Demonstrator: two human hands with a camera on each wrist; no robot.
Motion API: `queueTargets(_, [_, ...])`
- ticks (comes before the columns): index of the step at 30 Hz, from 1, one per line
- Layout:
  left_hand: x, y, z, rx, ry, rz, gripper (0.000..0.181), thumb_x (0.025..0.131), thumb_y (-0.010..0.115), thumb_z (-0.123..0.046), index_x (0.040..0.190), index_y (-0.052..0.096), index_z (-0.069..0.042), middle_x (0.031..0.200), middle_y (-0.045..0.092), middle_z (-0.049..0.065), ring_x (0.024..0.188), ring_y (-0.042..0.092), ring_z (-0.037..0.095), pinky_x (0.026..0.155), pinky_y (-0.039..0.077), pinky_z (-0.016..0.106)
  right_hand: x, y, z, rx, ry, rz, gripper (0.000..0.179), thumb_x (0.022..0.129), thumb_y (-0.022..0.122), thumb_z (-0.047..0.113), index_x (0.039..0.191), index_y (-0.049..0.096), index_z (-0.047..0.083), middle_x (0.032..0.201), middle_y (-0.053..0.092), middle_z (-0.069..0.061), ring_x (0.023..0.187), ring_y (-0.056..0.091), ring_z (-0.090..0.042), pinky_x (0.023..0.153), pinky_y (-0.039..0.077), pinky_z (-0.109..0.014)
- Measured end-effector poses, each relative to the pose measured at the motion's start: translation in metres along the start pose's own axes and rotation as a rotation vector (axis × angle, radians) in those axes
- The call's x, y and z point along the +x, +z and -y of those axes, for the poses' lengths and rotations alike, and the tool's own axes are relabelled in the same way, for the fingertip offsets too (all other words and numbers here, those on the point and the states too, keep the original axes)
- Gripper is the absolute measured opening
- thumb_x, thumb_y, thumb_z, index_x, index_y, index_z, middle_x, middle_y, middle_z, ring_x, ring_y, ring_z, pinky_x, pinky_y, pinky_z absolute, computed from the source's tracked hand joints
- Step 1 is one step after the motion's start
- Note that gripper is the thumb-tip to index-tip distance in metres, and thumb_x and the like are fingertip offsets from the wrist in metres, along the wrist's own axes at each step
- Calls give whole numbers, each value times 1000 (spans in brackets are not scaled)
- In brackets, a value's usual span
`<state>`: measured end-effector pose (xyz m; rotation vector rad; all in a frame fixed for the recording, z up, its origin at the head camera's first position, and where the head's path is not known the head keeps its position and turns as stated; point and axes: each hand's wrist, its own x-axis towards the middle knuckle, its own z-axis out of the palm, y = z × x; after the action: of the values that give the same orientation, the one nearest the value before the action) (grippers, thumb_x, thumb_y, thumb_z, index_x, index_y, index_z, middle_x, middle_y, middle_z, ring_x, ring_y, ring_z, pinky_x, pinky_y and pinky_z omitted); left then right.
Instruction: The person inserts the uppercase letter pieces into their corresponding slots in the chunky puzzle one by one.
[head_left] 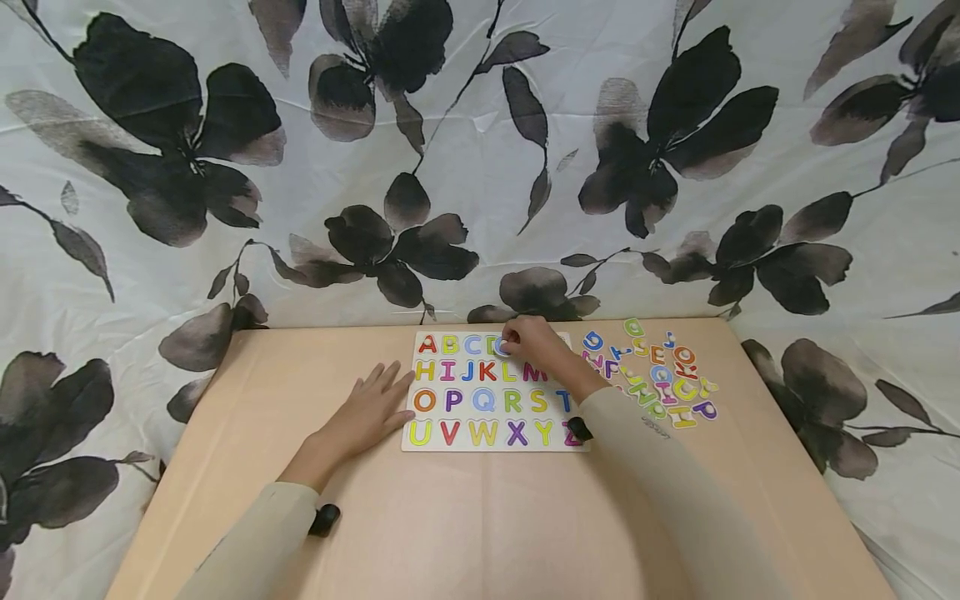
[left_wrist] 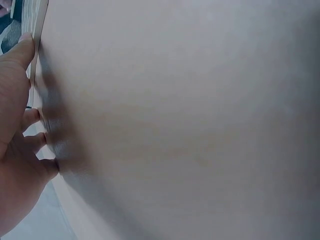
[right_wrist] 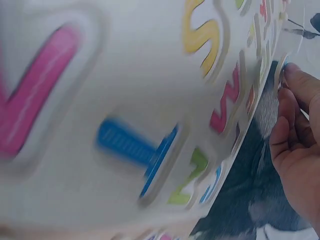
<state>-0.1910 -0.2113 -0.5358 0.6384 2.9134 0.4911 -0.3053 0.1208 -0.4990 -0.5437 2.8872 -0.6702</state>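
Showing mostly a thin edge to the right wrist camera, a small letter piece [right_wrist: 280, 74] with some blue on it is pinched between the thumb and fingers of the right hand [head_left: 536, 343]. Which letter it is, and which way its long axis runs, cannot be told, since the fingertips hide most of it. From the head it appears at the top row of the alphabet board [head_left: 495, 418], just right of the D [head_left: 490, 344]; whether it touches the surface is unclear. That sideways offset from the D looks like the relation to watch, since the hand covers the places right beside it.

The board lies flat, its long axis running left to right before the person, its rows reading upright from that side. The right hand is clearly nearer the piece, its forearm crossing the board's right end. The left hand [head_left: 367, 412] is well apart from it, spread wide and holding nothing, with the thumb touching the board's left edge and other fingertips on the table [head_left: 450, 533].

Beyond the right forearm, just past the board's right side, loose letters [head_left: 682, 417] lie in a jumbled cluster, some overlapping, turned every which way. A floral cloth [head_left: 555, 158] spreads behind the table's far edge.
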Motion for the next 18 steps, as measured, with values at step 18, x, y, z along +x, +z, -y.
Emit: queueTargets(18, [-1,-2,-4,6,-9,-2,73,102,62,-46,161,37,-13,169,25,22,156,19,50,119,21,75,33,28,29,-27,-10,41,14,98,73,26,94,68,14,86,62,0,80,58,-15,67,48,-25])
